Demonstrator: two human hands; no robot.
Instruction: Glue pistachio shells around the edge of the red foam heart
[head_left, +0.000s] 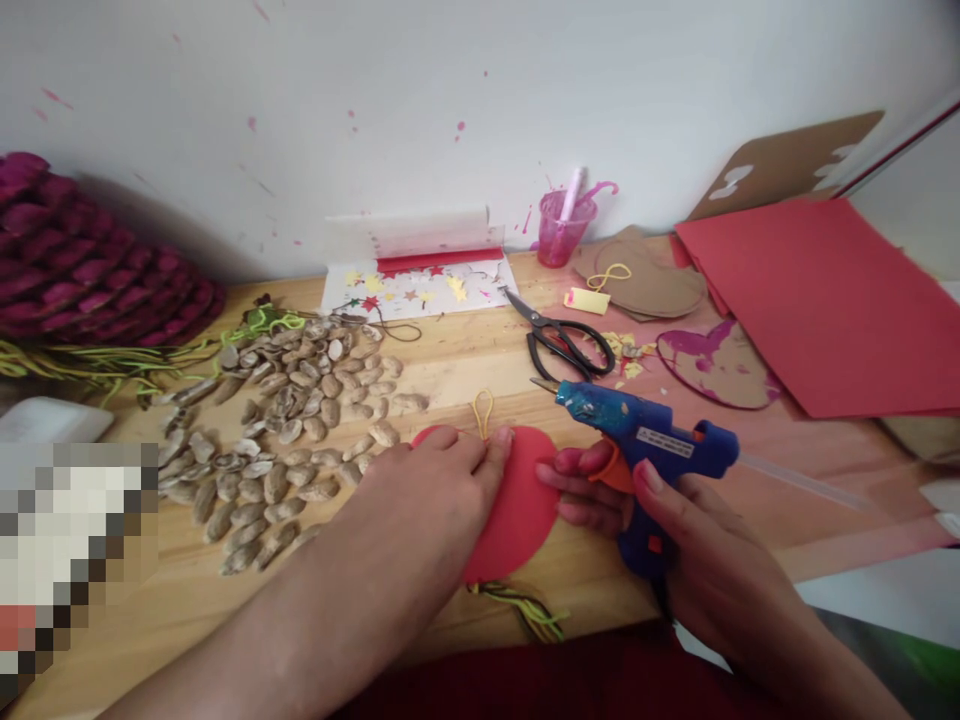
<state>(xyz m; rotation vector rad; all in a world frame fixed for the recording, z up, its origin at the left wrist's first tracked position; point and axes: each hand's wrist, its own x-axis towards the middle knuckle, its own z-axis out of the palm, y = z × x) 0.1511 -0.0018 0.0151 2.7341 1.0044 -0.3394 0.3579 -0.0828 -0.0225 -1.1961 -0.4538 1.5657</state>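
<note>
Left hand (439, 495) is steadying red paper (521, 520), grip unclear; right hand (697, 535) is clasping glue gun (645, 440), ten-o'clock nozzle (546, 385) best avoiding skin.

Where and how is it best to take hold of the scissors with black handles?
Grip the scissors by their handle loops, probably from above and the right: these lie nearer the person, blades point away, and the glue gun's nozzle crowds the near side.

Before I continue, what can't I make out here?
In the head view:
Red cutout: left part hidden under the left hand.
Glue gun: part of its handle hidden by the right hand; print on its label too small to read.
Purple scaly object: cut off by the left edge.
Lower-left item: masked by pixel blocks.
</note>
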